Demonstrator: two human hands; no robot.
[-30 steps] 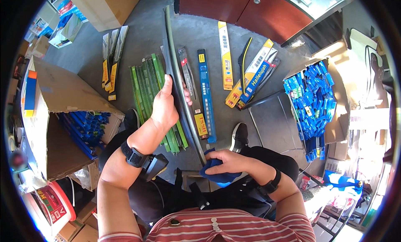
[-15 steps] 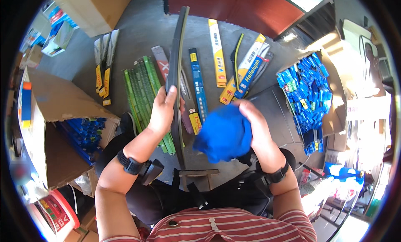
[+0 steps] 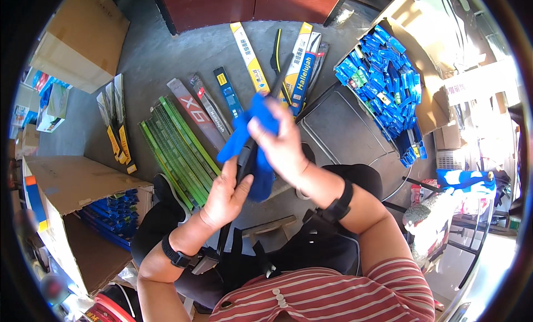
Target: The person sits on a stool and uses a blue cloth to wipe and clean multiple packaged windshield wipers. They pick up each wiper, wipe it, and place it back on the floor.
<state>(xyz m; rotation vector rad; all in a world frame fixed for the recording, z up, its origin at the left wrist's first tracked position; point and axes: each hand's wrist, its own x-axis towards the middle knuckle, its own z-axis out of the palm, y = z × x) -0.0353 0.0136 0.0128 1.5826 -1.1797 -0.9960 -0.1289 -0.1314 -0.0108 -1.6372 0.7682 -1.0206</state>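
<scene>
A long black wiper blade (image 3: 244, 160) slants up and away from my lap. My left hand (image 3: 226, 190) is closed around its lower part, thumb along the side. My right hand (image 3: 279, 145) presses a blue cloth (image 3: 263, 184) around the blade just above the left hand, and the cloth hangs down on both sides. The blade's far end sticks out past the cloth, over the floor packages. Part of the right fingers is blurred and covered by cloth.
Flat green packages (image 3: 176, 150) lie left of centre, with yellow-white sleeves (image 3: 249, 58) farther off. An open carton (image 3: 78, 180) of blue packs stands left. Another carton (image 3: 433, 94), full of blue packets, is at right beside a dark flat panel (image 3: 347, 130). A red cabinet (image 3: 222, 8) borders the far side.
The right hand has brought the cloth leftward from beside the blade onto it. The blade, upright before, now tilts to the right at its far end. The view has shifted too.
</scene>
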